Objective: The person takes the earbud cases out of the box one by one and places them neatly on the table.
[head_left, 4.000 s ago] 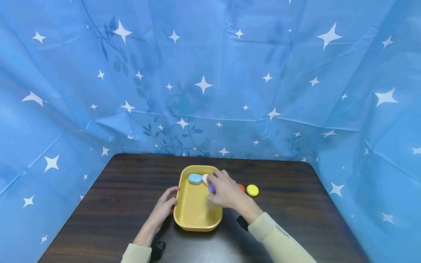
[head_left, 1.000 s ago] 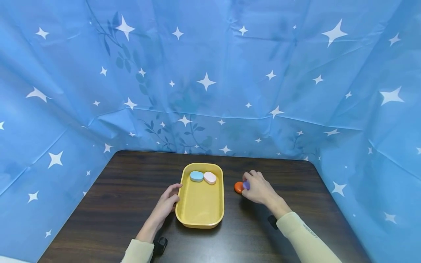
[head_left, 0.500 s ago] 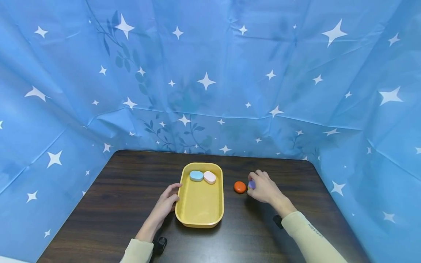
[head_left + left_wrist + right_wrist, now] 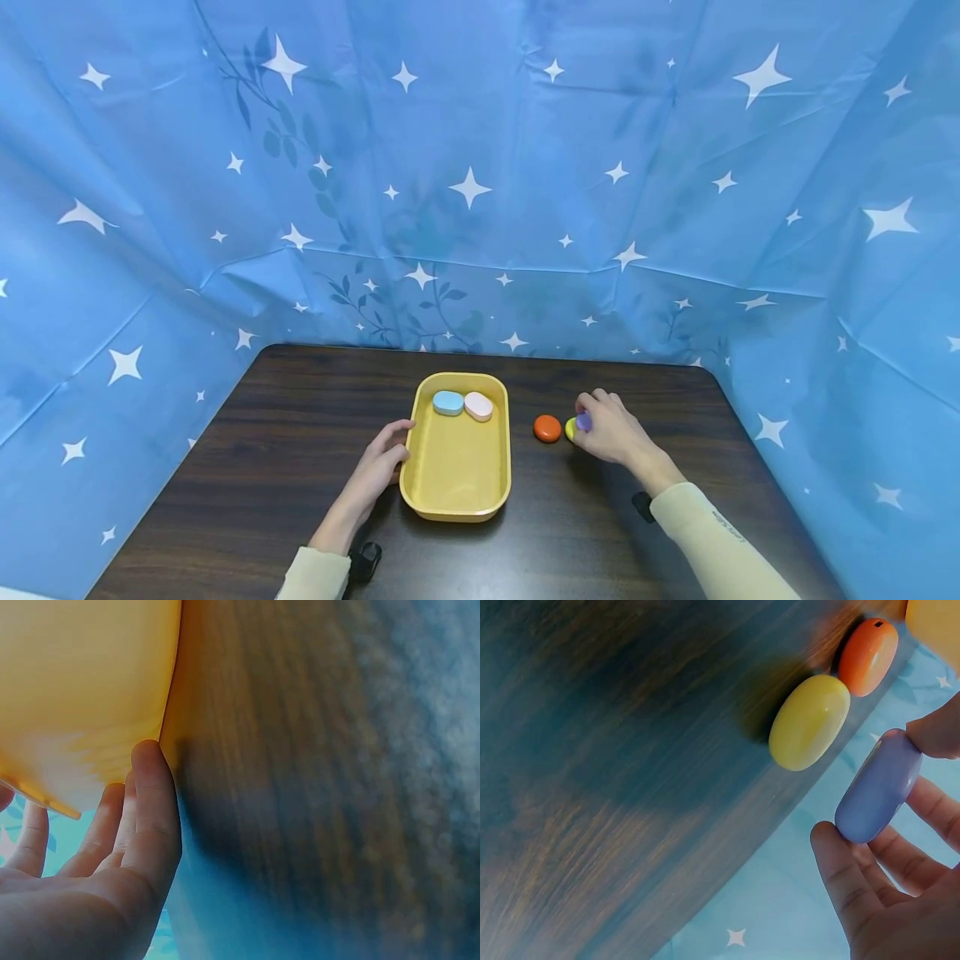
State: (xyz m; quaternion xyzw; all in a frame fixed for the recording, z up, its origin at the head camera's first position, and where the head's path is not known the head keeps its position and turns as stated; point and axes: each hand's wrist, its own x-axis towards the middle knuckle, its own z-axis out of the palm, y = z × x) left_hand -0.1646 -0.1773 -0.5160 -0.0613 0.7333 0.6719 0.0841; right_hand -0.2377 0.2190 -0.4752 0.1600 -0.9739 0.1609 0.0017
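My right hand (image 4: 611,432) pinches a smooth purple oval piece (image 4: 880,786) between thumb and fingertips, one at each end. In the right wrist view the piece is clear of the others, close to a yellow rounded piece (image 4: 810,722) on the table. Beyond that lies an orange rounded piece (image 4: 868,657) with a small dark mark. My left hand (image 4: 371,467) rests its fingers against the outer left wall of a yellow tray (image 4: 455,512). Inside the tray, at the far end, a light blue oval piece (image 4: 447,403) and a pale pink one (image 4: 478,407) lie side by side.
The dark wooden table (image 4: 322,392) carries the tray and the loose pieces. Behind it and along both sides hangs a blue curtain (image 4: 525,208) with white stars.
Over four seconds my right hand has moved from above the tray to the right, past the orange piece, still pinching the purple piece. My left hand keeps its place at the tray.
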